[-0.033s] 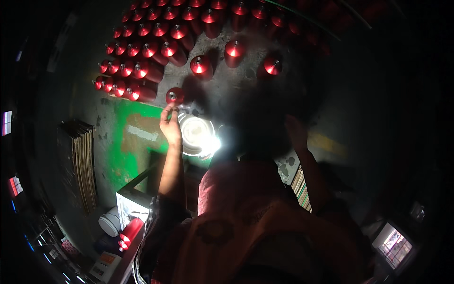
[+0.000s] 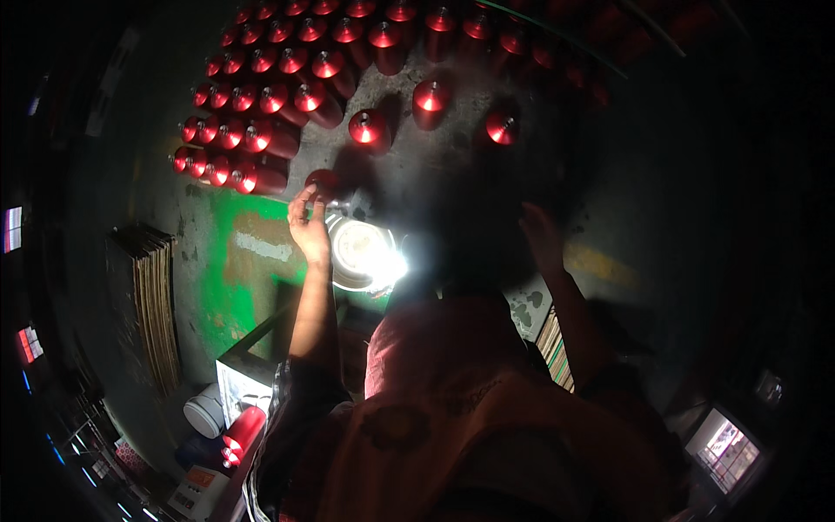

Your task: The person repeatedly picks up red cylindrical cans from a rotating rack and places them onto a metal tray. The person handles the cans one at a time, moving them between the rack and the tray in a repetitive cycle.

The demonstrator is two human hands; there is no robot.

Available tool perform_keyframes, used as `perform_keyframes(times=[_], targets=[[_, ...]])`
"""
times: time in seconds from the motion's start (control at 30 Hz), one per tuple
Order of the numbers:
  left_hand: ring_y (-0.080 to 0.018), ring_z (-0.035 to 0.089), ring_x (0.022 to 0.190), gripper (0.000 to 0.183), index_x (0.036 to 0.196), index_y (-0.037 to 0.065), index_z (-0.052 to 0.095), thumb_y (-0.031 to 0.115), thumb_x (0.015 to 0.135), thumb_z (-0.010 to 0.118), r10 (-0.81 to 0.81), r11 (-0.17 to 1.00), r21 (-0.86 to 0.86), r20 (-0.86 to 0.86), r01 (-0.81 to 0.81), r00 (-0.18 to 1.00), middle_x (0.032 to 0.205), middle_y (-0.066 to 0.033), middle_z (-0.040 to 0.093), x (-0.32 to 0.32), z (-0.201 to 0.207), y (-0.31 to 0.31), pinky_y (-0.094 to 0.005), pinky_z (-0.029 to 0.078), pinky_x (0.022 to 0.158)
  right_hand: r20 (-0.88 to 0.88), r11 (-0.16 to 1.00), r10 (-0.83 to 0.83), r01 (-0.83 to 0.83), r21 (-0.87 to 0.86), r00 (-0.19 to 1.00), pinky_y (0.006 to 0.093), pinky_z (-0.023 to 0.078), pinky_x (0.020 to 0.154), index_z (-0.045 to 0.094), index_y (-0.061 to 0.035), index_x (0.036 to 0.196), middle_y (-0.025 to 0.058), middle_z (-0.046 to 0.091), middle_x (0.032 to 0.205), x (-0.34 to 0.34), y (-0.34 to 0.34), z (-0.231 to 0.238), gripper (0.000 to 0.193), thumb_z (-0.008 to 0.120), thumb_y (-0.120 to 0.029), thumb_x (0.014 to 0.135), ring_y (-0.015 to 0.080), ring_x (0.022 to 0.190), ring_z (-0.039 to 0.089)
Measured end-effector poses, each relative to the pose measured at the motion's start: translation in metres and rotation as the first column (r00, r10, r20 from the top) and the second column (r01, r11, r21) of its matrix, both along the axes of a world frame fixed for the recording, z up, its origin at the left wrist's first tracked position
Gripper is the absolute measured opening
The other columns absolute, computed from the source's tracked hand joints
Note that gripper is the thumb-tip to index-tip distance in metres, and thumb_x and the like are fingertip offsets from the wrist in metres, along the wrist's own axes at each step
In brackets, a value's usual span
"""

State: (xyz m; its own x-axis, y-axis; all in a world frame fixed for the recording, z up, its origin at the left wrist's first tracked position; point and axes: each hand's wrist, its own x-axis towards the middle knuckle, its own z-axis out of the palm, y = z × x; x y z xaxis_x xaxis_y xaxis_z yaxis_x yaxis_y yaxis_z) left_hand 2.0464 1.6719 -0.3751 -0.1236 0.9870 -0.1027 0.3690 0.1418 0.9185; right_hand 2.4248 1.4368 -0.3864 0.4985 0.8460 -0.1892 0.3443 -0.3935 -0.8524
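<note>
My left hand (image 2: 307,228) reaches up to a red metal cylinder (image 2: 327,179) that stands apart from the others. Its fingers close over the narrow neck at the top. Just below that hand, a round, shiny ringed object (image 2: 352,248) glares under a bright light (image 2: 387,265); its kind is washed out. Off to the right, my right hand (image 2: 543,237) is raised in deep shadow. Its fingers are too dark to make out, and so is anything near them. Ahead stand single red cylinders (image 2: 366,127), upright, with sloped shoulders.
Rows of red cylinders (image 2: 274,98) fill the far left and far edge. A stack of flat sheets (image 2: 143,304) leans at the left. Nearer are an open box (image 2: 239,387), a white bucket (image 2: 205,411) and a red cylinder lying tilted (image 2: 245,430). Another sheet stack (image 2: 557,352) is at right.
My left hand has shifted slightly left, and its fingers now cover the cylinder's neck, which showed before. My right hand stays nearly in place.
</note>
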Motion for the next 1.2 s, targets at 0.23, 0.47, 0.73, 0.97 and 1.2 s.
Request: perform_keyframes(times=[0.23, 0.47, 0.73, 0.97, 1.2], targets=[[-0.0142, 0.063, 0.089, 0.015, 0.098, 0.004, 0.073, -0.001, 0.084, 0.070, -0.075, 0.995, 0.063, -0.021, 0.076, 0.997, 0.100, -0.0045, 0.067, 0.027, -0.048, 0.076, -0.0271, 0.050, 0.084, 0.339, 0.962, -0.015, -0.078, 0.261, 0.941, 0.0290, 0.051, 0.088, 0.066, -0.0144, 0.121, 0.0065, 0.057, 0.129, 0.054, 0.205, -0.011, 0.039, 0.073, -0.006, 0.084, 0.0179, 0.115, 0.057], [-0.0038, 0.057, 0.069, 0.040, 0.124, 0.006, 0.064, 0.007, 0.085, 0.074, -0.085, 0.996, 0.006, 0.145, 0.085, 0.986, 0.074, 0.0023, 0.063, 0.060, -0.035, 0.070, -0.0205, 0.049, 0.069, -0.154, 0.963, 0.153, -0.112, 0.244, 0.976, 0.0176, 0.035, 0.059, 0.063, -0.0089, 0.124, -0.0080, 0.046, 0.071, 0.059, 0.250, -0.048, 0.041, 0.073, -0.002, 0.086, 0.0007, 0.062, 0.041], [-0.0231, 0.071, 0.090, 0.040, 0.122, 0.012, 0.065, 0.022, 0.083, 0.071, -0.306, 0.926, -0.218, 0.050, 0.310, 0.951, 0.101, -0.0159, 0.072, 0.116, -0.039, 0.107, -0.0366, 0.054, 0.084, -0.368, 0.939, 0.342, -0.332, 0.092, 0.865, 0.0238, 0.043, 0.060, 0.060, -0.0084, 0.127, -0.0016, 0.059, 0.070, 0.014, 0.313, -0.053, 0.043, 0.072, -0.009, 0.086, 0.0039, 0.064, 0.050], [-0.0304, 0.071, 0.088, 0.039, 0.116, 0.015, 0.070, 0.024, 0.078, 0.074, -0.331, 0.938, -0.168, -0.165, 0.305, 0.929, 0.102, -0.0157, 0.071, 0.095, -0.007, 0.058, -0.0382, 0.054, 0.083, -0.111, 0.927, 0.302, -0.265, 0.265, 0.947, 0.0221, 0.045, 0.062, 0.068, -0.0084, 0.111, -0.0039, 0.060, 0.076, -0.002, 0.258, -0.047, 0.027, 0.072, -0.006, 0.084, 0.0027, 0.066, 0.053], [-0.0207, 0.066, 0.075, 0.028, 0.110, 0.016, 0.069, 0.022, 0.083, 0.069, -0.453, 0.888, -0.132, -0.102, 0.440, 0.886, 0.088, -0.0067, 0.069, 0.061, 0.029, -0.003, -0.0322, 0.053, 0.071, -0.197, 0.988, 0.097, -0.070, 0.139, 0.976, 0.0220, 0.047, 0.056, 0.071, -0.0080, 0.110, -0.0035, 0.064, 0.082, -0.033, 0.118, 0.027, 0.025, 0.073, -0.007, 0.085, 0.0028, 0.066, 0.056]])
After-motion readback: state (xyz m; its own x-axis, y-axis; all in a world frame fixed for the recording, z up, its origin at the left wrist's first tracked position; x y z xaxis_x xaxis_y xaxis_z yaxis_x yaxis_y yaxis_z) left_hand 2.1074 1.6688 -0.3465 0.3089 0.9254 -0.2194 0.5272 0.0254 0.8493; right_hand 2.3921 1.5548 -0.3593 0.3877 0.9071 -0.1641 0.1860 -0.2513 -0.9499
